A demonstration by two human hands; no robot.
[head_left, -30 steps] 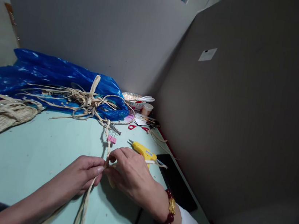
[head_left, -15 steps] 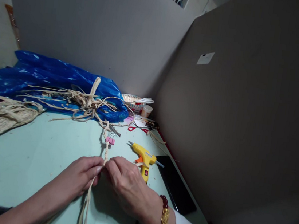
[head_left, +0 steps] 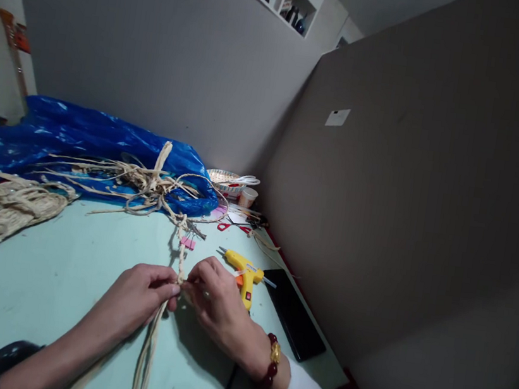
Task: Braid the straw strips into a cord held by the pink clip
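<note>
Pinching a raffia braid (head_left: 180,259) between left hand (head_left: 138,296) and right hand (head_left: 212,297), fingers closed on it, yellow glue gun (head_left: 242,269) just beside.

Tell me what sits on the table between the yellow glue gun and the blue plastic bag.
In the head view, a pink binder clip clipped on the braided straw cord lies between the glue gun and the blue bag.
</note>
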